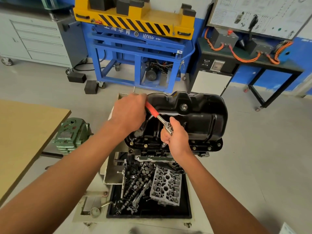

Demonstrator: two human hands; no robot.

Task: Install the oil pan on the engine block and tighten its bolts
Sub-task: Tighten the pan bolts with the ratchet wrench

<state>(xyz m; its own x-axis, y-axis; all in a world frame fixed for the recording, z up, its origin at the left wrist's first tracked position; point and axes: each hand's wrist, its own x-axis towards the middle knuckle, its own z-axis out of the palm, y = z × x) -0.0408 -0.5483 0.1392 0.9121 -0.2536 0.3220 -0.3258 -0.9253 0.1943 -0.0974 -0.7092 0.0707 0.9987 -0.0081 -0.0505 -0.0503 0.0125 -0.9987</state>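
Oil pan sits on engine block, behind parts tray.

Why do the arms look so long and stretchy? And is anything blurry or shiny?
In the head view, the wide lens stretches the arms toward the bottom corners and makes the cabinet lean; the left hand is slightly smeared where it grips the wrench; the right hand looks sharper; soft white glints sit on the oil pan; the light is even and the shadows are faint.
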